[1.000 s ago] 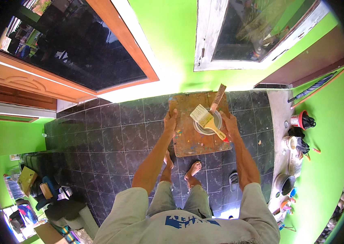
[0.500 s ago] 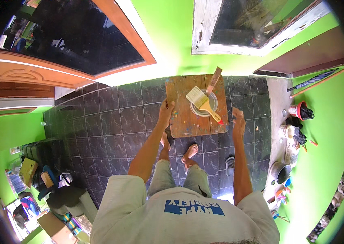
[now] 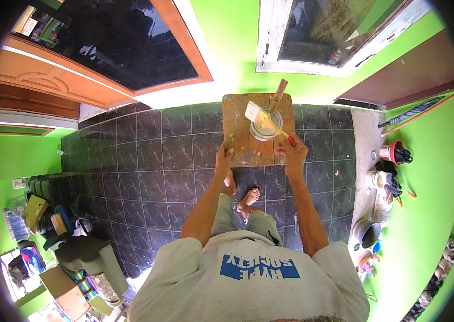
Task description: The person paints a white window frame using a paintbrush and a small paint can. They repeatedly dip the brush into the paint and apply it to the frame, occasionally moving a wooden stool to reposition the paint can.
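Observation:
A small paint-spotted wooden stool (image 3: 240,112) stands in front of me, its legs hidden. On it sits a round pale container (image 3: 262,137). A wide paintbrush (image 3: 268,121) with pale bristles and a yellow, red-tipped handle lies across the container's mouth. Behind it a worn flat wooden stick (image 3: 278,95) juts out toward the wall. My left hand (image 3: 225,159) is closed on the stool's left edge, its thumb on top. Over the stool's near right corner, my right hand (image 3: 295,155) has its fingers closed at the red end of the brush handle.
Dark tiled floor (image 3: 146,155) surrounds the stool, with a green wall (image 3: 227,51) behind it. An orange-framed door (image 3: 184,43) stands at upper left. Buckets, an umbrella (image 3: 412,112) and a red pot (image 3: 397,152) line the right wall. Chairs and boxes crowd the lower left.
My right hand has come in from beside the stool to the brush handle. The stool, with the container on it, sits farther from my feet. My left hand stays on its edge.

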The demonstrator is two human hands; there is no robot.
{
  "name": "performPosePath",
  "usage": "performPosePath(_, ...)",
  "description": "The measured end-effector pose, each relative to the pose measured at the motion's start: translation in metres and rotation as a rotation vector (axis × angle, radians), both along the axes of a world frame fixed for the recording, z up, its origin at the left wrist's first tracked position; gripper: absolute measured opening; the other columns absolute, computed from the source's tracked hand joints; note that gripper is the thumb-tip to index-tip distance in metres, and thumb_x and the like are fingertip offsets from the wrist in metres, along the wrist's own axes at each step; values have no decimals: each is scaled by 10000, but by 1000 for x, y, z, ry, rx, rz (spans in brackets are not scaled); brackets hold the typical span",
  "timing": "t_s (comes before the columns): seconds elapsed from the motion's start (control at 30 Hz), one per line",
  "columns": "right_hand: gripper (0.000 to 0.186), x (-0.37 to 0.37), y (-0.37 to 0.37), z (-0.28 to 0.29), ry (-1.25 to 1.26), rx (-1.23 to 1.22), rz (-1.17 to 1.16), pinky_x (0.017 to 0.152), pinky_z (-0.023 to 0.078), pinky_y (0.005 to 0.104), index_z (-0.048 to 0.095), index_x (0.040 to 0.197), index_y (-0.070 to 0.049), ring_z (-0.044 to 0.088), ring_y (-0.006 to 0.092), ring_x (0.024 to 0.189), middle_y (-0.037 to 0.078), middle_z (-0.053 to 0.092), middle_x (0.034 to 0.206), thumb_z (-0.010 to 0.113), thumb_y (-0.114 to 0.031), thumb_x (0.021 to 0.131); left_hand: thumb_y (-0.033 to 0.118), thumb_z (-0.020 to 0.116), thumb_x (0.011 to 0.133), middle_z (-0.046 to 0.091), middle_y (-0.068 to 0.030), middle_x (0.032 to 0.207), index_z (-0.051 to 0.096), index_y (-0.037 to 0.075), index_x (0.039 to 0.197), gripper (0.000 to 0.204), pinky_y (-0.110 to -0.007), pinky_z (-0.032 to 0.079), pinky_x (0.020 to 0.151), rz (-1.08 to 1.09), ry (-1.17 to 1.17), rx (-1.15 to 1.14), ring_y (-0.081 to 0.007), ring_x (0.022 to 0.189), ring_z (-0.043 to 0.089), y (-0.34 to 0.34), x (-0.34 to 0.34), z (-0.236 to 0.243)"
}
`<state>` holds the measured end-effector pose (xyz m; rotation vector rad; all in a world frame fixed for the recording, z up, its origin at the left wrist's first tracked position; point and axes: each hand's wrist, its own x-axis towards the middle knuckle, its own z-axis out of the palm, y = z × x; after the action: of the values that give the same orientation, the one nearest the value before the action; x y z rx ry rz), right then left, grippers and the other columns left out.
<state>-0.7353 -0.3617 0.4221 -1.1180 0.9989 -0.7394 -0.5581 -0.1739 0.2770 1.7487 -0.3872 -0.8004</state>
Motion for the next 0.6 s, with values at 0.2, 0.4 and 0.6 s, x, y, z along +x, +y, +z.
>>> performPosePath(0.2, 171, 13, -17, 97, -109, -360, -165, 586, 525, 264, 652, 1014, -3, 602, 98, 646, 43, 658, 807, 643, -173, 1014, 206, 613, 993, 676, -215, 1280, 503, 63, 1477, 516, -450, 495, 1007, 49, -82, 83, -366, 1179, 657, 2, -1, -25)
performPosePath(0.4, 285, 8, -37, 126, 192, -543, 27, 573, 510, 252, 649, 1147, -5, 604, 95, 625, 58, 665, 797, 587, -268, 1057, 247, 629, 992, 669, -231, 1293, 500, 54, 1475, 535, -450, 495, 1010, 20, -121, 86, -383, 1187, 652, 2, -1, -17)
performPosePath(0.6, 330, 37, -43, 124, 509, -597, 398, 678, 543, 402, 668, 1089, 14, 728, 317, 761, 195, 728, 882, 593, -300, 1021, 252, 645, 981, 672, -243, 1281, 493, 23, 1479, 569, -445, 500, 1002, -43, -67, 71, -381, 1177, 657, 6, 16, -39)
